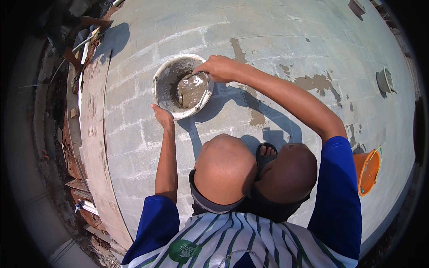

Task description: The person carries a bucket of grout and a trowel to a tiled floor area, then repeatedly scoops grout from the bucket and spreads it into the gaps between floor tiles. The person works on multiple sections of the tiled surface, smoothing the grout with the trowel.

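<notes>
A white bucket (210, 89) coated with grey residue stands tilted in front of me, with wet grey mortar (195, 91) inside. My left hand (164, 118) grips its near left side, the thumb along the outer wall and the other fingers mostly hidden. Over the right rim reaches my right hand (218, 69), its fingers closed at the inner edge. It appears to hold a mortar-coated tool in the mix; the tool's exact kind is hidden by the mortar.
Mortar patches (315, 83) mark the grey block surface. An orange bucket (369, 173) lies to my right; a grey container (383, 82) is farther off. A long wooden board (94, 116) and a trench edge run along the left. Another person (58, 33) is at far left.
</notes>
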Demonstrator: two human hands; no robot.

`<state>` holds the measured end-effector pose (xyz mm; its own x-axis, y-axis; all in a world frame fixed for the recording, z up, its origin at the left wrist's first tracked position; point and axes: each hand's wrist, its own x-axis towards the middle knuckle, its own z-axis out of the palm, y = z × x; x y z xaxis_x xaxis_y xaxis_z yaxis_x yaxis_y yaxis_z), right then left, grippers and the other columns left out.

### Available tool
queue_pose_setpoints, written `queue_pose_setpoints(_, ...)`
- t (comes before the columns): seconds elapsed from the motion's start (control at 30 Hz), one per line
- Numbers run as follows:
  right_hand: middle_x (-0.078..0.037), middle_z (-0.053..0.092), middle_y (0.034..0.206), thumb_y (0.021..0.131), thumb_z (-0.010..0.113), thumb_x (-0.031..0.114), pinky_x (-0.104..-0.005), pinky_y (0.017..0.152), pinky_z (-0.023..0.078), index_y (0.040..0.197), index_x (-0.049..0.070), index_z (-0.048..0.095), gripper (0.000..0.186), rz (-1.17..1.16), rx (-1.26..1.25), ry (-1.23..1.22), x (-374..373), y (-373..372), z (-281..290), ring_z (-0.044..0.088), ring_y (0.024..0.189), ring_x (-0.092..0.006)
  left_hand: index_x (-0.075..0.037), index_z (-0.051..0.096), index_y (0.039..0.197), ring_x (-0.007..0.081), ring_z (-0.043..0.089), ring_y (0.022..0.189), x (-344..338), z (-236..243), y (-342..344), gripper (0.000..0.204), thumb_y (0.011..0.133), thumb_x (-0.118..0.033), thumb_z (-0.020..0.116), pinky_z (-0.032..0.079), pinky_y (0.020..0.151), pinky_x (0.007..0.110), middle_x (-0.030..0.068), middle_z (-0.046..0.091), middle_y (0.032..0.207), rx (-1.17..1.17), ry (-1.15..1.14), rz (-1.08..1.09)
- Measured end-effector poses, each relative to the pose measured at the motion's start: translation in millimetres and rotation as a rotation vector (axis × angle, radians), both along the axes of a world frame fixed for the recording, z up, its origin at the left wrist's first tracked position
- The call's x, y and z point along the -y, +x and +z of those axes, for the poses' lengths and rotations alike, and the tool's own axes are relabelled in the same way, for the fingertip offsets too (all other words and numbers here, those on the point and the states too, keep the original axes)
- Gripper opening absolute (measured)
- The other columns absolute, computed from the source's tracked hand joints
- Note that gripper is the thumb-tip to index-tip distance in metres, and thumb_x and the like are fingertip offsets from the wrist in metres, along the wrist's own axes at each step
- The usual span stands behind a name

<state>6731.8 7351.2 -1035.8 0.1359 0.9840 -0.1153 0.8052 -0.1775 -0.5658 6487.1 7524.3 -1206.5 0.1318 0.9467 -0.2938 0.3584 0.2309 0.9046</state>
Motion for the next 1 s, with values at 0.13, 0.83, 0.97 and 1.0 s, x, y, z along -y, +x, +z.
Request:
queue_pose_setpoints(0.13, -0.02, 0.066, 0.087, 0.075, 0.053, 0.004, -0.0431, 0.074, 0.05, 0.108, 0.013, 0.065, 0.037, 0.142, 0.054, 0.007, -95.1, -17.1, -88.4, 0.064, 0.082, -0.0362, 0.008, 0.039, 0.133, 0.0403, 0.039, 0.126, 17.5, 12.9, 11.9, 0.072, 0.098, -0.051, 0.019, 0.029, 0.105, 0.04, 0.0276, 0.042, 0.136, -0.102, 0.025, 0.017)
queue_pose_setpoints(0.83, -0.01, 0.064, 0.112, 0.062, 0.065, 0.009, -0.0378, 0.082, 0.047, 0.122, 0.018, 0.06, 0.061, 0.466, 0.016, -1.033, -181.4, -52.8, -172.5, 0.06, 0.1, -0.0226, 0.007, 0.055, 0.109, 0.0502, 0.052, 0.098, 15.5, 34.0, 6.2, 0.063, 0.099, -0.047, 0.023, 0.038, 0.083, 0.049, 0.034, 0.058, 0.103, -0.15, 0.101, 0.075)
queue_pose_setpoints(0.97, -0.01, 0.062, 0.115, 0.061, 0.073, 0.01, -0.0426, 0.081, 0.045, 0.119, 0.016, 0.061, 0.059, 0.44, 0.05, -1.136, -181.6, -19.8, -175.4, 0.058, 0.1, -0.024, 0.008, 0.053, 0.111, 0.0478, 0.052, 0.099, 28.1, 43.1, 29.4, 0.063, 0.099, -0.047, 0.023, 0.037, 0.086, 0.047, 0.0324, 0.057, 0.105, -0.084, 0.085, 0.043)
queue_pose_setpoints(1.0, -0.01, 0.061, 0.116, 0.062, 0.074, 0.011, -0.044, 0.081, 0.045, 0.118, 0.015, 0.06, 0.058, 0.483, 0.079, -1.115, -187.4, -26.4, -166.5, 0.057, 0.101, -0.0255, 0.009, 0.051, 0.115, 0.0453, 0.051, 0.105, 26.4, 45.5, 23.8, 0.064, 0.1, -0.046, 0.022, 0.036, 0.09, 0.045, 0.0313, 0.056, 0.11, -0.096, 0.053, 0.033)
